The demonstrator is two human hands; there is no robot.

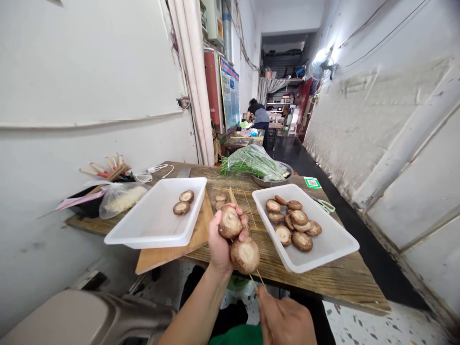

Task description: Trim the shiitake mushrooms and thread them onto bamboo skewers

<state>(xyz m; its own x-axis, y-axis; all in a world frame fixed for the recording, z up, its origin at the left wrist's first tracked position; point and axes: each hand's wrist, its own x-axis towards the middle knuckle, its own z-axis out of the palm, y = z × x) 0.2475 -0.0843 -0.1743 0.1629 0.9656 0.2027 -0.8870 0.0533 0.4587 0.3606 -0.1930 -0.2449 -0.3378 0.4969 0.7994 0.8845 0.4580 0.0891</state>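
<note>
My left hand (219,242) is closed around a brown shiitake mushroom (230,223), its pale underside facing me. Just below it, a second shiitake mushroom (245,255) is threaded on two thin wooden skewers (258,277). Lower down, my right hand (287,318) grips the near ends of those skewers. On the right, a white plastic tray (332,247) holds several loose mushrooms (302,241). The white tray (143,235) on the left holds two mushroom caps (184,202) close together. Small mushroom pieces (220,199) and loose skewers (249,208) lie beyond my left hand.
A wooden board (172,256) sits under the left tray. Bagged green chives (255,160) rest on a metal bowl (276,181) at the back. Scissors (325,206) lie right of the right tray. A black container (86,203) stands far left. Another person (259,117) bends over a distant table.
</note>
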